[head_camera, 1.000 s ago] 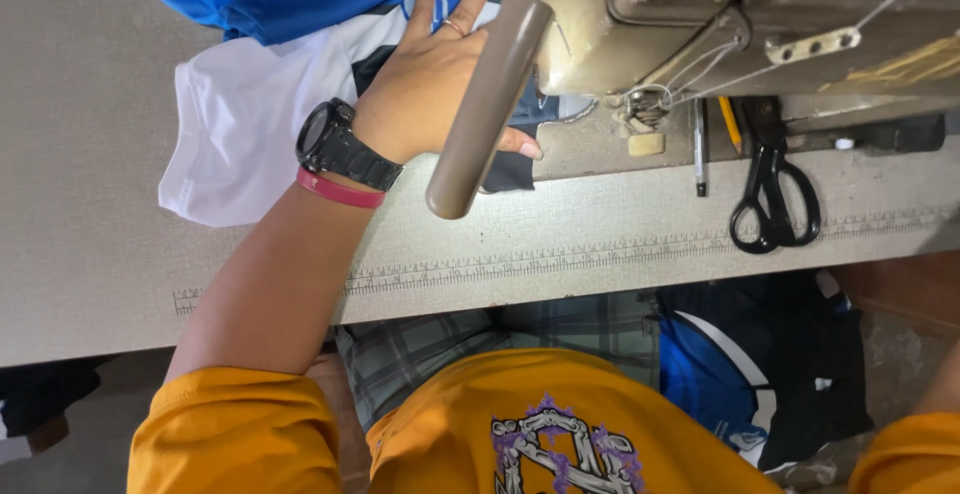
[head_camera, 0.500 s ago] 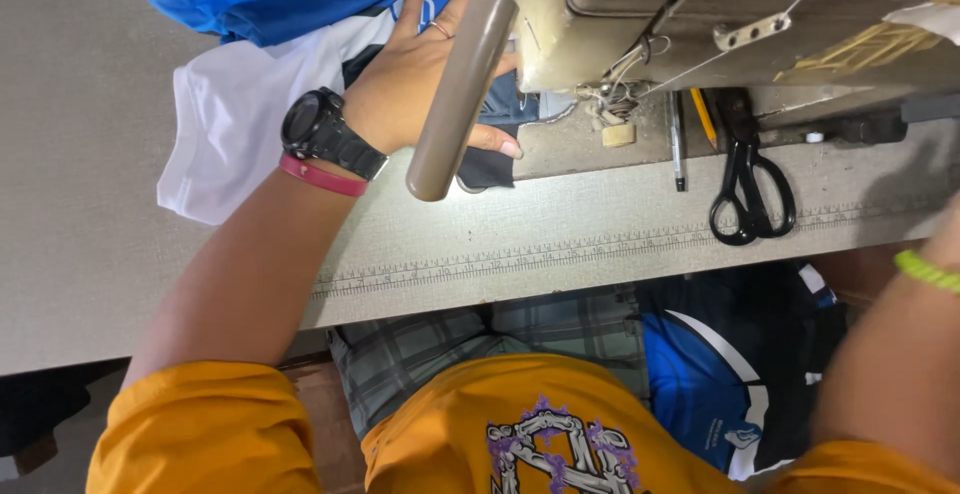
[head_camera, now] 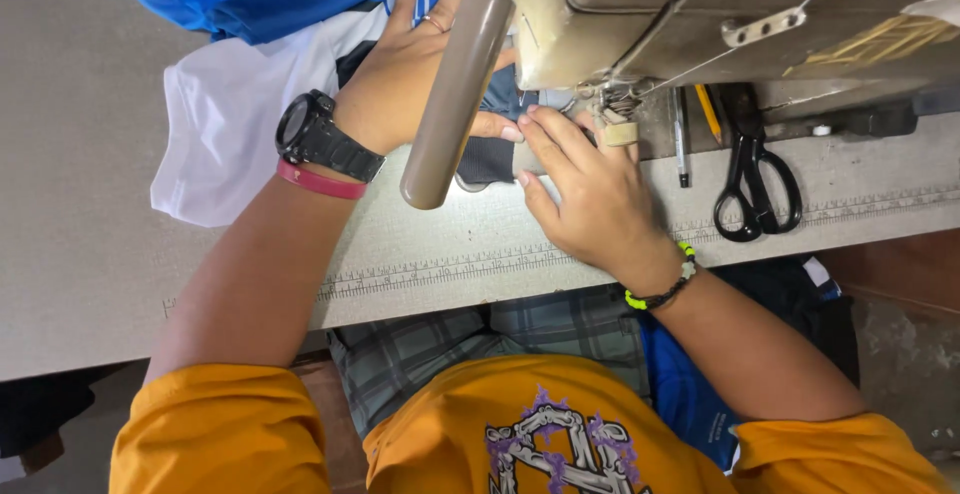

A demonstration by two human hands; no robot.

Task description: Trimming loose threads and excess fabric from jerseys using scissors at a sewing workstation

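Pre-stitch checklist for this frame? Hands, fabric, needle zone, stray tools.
1. Left hand flat on the dark fabric piece: ok.
2. Right hand fingertips pressing the fabric beside the presser foot: ok.
3. Fingers apart from the needle: cannot tell, hidden by the beige sewing machine head.
4. Black-handled scissors lying off to the side: ok.
5. White and blue garment pile apart from the foot: ok.

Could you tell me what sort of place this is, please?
Probably a sewing workshop: an industrial sewing machine on a ruler-edged table, black scissors, and both hands on fabric.
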